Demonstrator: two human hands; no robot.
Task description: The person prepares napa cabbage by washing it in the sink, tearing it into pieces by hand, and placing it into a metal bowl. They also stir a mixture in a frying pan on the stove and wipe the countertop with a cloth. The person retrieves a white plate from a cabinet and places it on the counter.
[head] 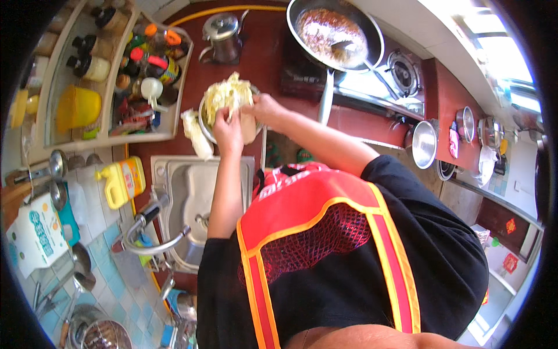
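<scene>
A metal bowl (204,123) piled with pale yellow-green cabbage leaves (226,90) sits on the dark red counter in front of me. Over its near side, my left hand (229,131) pinches a cabbage leaf between thumb and fingers. My right hand (267,109) comes in from the right and grips the same leaf; its fingertips are partly hidden. Just left of the bowl, touching or close to it, lies a piece of cabbage (199,137) with a thick white stem.
Beyond my right arm, a frying pan (301,32) holding oily browned food and a spatula (379,76) rests on the gas stove (301,80). A steel kettle (223,39) stands behind the bowl. Nearer are the sink (196,187), curved faucet (152,248) and yellow oil jug (123,183).
</scene>
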